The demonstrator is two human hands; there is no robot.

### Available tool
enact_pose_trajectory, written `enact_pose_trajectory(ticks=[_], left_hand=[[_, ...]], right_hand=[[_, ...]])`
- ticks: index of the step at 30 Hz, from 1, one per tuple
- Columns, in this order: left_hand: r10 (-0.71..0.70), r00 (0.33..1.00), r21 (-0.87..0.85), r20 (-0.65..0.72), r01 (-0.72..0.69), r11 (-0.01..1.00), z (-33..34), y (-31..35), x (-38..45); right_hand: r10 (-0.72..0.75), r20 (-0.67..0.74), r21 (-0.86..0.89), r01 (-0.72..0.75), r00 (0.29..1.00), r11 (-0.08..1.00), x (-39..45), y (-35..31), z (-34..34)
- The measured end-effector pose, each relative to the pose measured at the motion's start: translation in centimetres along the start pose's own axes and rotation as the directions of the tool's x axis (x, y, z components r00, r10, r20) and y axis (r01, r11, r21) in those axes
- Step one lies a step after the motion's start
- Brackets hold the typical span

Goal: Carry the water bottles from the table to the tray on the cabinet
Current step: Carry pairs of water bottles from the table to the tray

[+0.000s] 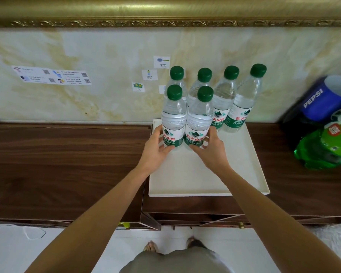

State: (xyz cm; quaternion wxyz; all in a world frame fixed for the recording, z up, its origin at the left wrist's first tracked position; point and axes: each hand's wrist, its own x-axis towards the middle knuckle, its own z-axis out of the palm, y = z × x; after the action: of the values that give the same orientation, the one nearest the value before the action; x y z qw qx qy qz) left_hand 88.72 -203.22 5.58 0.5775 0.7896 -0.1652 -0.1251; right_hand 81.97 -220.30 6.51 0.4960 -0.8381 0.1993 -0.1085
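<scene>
Head: tray's (209, 186) bare near half.

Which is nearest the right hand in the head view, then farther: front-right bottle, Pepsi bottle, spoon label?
1. Front-right bottle, held by the right hand on the tray.
2. Spoon label, on the wall behind.
3. Pepsi bottle, far right.

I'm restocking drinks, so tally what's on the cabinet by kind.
Green-capped water bottles on the white tray: 6
Large blue Pepsi bottle: 1
Large green soda bottle: 1
Total: 8 bottles
</scene>
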Motion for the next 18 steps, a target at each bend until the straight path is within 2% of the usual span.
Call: enact_pose_trajectory(ticks=[8, 12, 18], left_hand=[[-0.039, 0.999, -0.004, -0.007, 0.039, 0.999, 0.3, 0.3, -0.2], [-0.081, 0.996, 0.056, -0.023, 0.082, 0.995, 0.1, 0.6, -0.1], [-0.087, 0.985, 0.184, -0.15, 0.114, 0.976, -1.6, 0.2, -3.2]], right_hand=[[-0.011, 0.07, -0.066, 0.016, 0.997, 0.998, 0.4, 0.6, -0.3], [-0.01, 0.095, -0.042, 0.014, 0.995, 0.999, 0.6, 1.0, -0.5], [-0.077, -0.065, -0.093, 0.07, 0.995, 0.993, -2.4, 1.1, -2.0]])
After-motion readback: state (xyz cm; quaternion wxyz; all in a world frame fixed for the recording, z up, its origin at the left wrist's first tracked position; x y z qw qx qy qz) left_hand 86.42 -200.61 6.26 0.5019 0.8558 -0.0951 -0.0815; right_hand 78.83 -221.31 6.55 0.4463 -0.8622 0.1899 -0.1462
